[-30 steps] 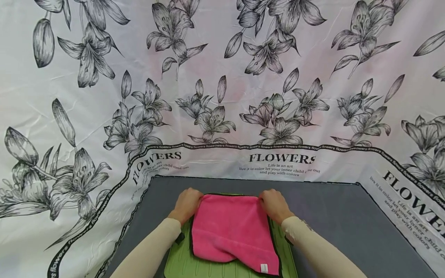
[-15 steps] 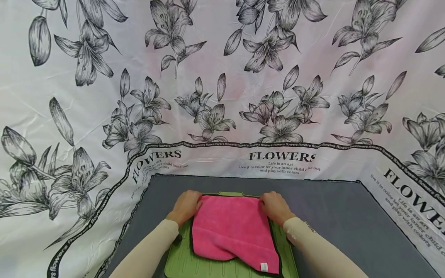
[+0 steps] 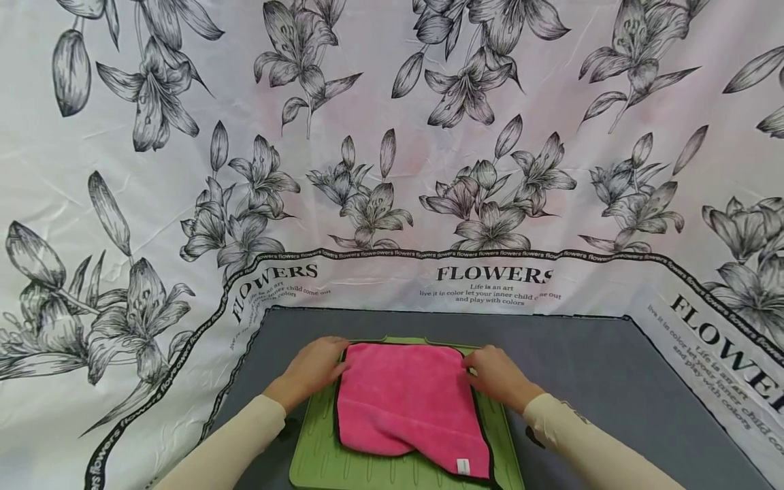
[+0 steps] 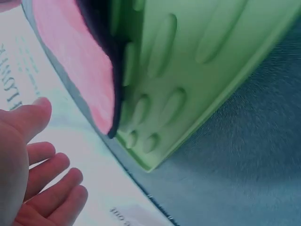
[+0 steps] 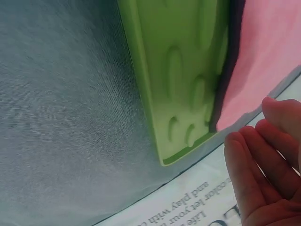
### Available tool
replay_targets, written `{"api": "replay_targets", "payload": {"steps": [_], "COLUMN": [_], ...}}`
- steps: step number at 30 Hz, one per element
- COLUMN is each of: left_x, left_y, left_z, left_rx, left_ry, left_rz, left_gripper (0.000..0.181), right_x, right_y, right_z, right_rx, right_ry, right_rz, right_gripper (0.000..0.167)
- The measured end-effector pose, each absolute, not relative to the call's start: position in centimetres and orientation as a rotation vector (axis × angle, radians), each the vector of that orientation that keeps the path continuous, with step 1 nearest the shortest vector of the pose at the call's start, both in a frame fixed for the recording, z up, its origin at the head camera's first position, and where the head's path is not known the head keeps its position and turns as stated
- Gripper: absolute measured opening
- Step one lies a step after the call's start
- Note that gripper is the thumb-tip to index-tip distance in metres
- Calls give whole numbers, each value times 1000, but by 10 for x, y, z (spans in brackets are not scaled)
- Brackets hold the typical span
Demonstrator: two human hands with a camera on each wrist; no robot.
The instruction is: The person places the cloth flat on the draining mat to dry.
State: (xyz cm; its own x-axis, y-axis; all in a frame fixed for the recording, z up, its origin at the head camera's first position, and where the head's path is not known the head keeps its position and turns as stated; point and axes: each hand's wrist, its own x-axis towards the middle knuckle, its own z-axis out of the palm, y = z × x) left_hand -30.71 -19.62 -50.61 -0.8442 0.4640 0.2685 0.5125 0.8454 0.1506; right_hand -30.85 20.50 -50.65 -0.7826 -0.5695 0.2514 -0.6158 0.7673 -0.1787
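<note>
A pink cloth (image 3: 407, 401) with black edging and a small white tag lies on a green ribbed tray (image 3: 315, 435). Its lower edge is folded unevenly. Beside the cloth's far left corner is my left hand (image 3: 315, 367), fingers loosely bent with nothing between them. In the left wrist view, a gap shows between the thumb and fingers of that hand (image 4: 44, 174). My right hand (image 3: 499, 374) is by the far right corner. The right wrist view shows its fingers (image 5: 249, 165) relaxed, holding nothing, just off the cloth (image 5: 263, 61).
The tray stands on a dark grey tabletop (image 3: 588, 381), which extends to both sides. Behind and around it hangs a white sheet (image 3: 367, 170) printed with black lilies and the word FLOWERS.
Both hands have let go of the cloth's far corners and moved outward, left hand to the left and right hand to the right. The cloth stays on the tray.
</note>
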Motion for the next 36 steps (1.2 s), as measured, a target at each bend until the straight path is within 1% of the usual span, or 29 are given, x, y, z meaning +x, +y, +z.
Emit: {"api": "replay_targets", "payload": {"steps": [4, 10, 16, 21, 24, 27, 29, 31, 32, 34, 36], "left_x": [-290, -268, -248, -229, -221, -216, -214, -212, -211, -207, -204], "left_y": [-198, -195, -186, -178, -173, -169, -166, -164, -163, -160, -158], "left_z": [-498, -488, -475, -465, -462, -467, -474, -485, -491, -502, -511], "left_rx": [-858, -1065, -1246, -1400, -1457, -1498, -1508, -1489, -1465, -1414, -1364], "left_ry": [-2728, -2629, -2715, -2774, -2849, -2889, -2898, -2892, -2897, -2894, -2855], "left_rz": [-220, -184, -220, -205, -217, -203, -180, -151, -149, -116, -54], "left_gripper": [45, 37, 34, 22, 22, 19, 23, 32, 33, 35, 32], "right_x": [-292, -271, -247, -225, -215, -208, -205, -202, -201, -199, -198], "right_y": [207, 201, 199, 198, 197, 196, 196, 196, 197, 198, 199], "right_z": [-502, -491, -484, -483, -485, -491, -497, -505, -510, -517, -522], "right_rx": [1037, 1126, 1210, 1312, 1368, 1400, 1410, 1399, 1404, 1418, 1418], "right_ry": [-2779, -2820, -2834, -2806, -2794, -2802, -2810, -2839, -2842, -2832, -2811], "right_rz": [389, 431, 524, 585, 597, 571, 544, 517, 492, 433, 387], "right_gripper": [14, 20, 17, 11, 9, 10, 12, 18, 21, 25, 29]}}
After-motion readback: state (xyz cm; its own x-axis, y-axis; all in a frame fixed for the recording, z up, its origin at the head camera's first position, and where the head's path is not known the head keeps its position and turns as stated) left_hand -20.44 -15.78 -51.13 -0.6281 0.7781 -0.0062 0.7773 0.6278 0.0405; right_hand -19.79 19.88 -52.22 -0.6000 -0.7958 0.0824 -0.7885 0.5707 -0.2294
